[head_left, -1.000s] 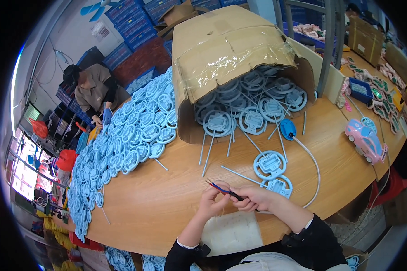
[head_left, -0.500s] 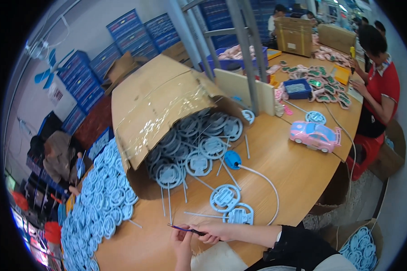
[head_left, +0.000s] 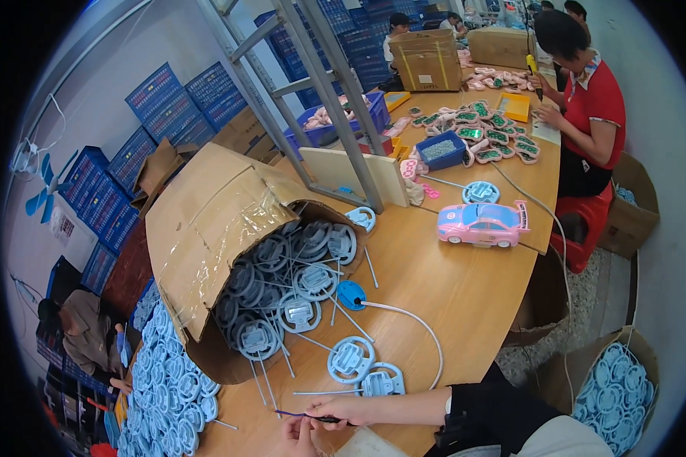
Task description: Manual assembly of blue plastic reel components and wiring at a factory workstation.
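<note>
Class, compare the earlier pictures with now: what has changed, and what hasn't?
The view has swung right, bringing the worker in red into fuller sight. The left hand and right hand still hold the dark cable; nothing was visibly taken or released. The pink toy car and cardboard box stay put.

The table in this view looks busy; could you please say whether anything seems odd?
The carton lies tipped on its side, bent, with blue wheels jutting out as if spilled. The pink car also seems out of place, the only car in view.
</note>
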`<state>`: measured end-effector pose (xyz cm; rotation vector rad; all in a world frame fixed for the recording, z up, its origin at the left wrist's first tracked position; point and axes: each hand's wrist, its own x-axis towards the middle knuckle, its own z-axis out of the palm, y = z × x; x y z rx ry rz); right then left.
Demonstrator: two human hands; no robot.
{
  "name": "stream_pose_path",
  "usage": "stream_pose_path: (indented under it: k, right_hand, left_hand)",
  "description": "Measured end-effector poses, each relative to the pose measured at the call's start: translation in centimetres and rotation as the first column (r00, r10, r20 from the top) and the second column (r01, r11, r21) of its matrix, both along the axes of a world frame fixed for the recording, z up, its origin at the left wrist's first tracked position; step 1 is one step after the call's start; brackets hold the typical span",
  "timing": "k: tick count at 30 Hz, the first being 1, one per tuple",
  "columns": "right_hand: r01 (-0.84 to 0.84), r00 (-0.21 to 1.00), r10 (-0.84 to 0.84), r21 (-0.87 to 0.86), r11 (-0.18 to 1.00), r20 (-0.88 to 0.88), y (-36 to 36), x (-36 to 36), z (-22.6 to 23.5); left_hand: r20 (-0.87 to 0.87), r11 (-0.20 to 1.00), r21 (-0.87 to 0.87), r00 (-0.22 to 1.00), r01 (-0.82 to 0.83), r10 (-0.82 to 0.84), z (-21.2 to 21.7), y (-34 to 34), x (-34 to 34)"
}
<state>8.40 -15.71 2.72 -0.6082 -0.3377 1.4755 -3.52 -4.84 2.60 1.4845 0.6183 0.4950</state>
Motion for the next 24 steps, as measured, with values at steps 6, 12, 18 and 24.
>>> stream_pose_path:
  k: [6,12,18,24]
  right_hand:
    - [0.134,0.983,-0.148,0.129,0.983,0.106,-0.1,-0.3,0.1]
    - [0.174,0.984,-0.175,0.041,0.984,0.028,-0.1,0.6,0.9]
    - [0.234,0.972,-0.234,0.029,0.972,-0.034,-0.8,2.3,2.2]
    - [0.273,0.962,-0.273,-0.038,0.961,0.001,0.5,1.0,2.4]
  left_hand:
    - [-0.123,0.982,0.175,0.991,0.072,-0.05,0.5,-0.1,0.0]
    - [-0.097,0.994,0.071,0.993,0.081,-0.074,-0.1,1.8,2.4]
    - [-0.067,0.346,0.937,0.997,0.05,0.04,1.5,7.8,10.2]
    - [-0.042,0.344,0.936,0.946,-0.075,0.322,1.4,12.8,14.6]
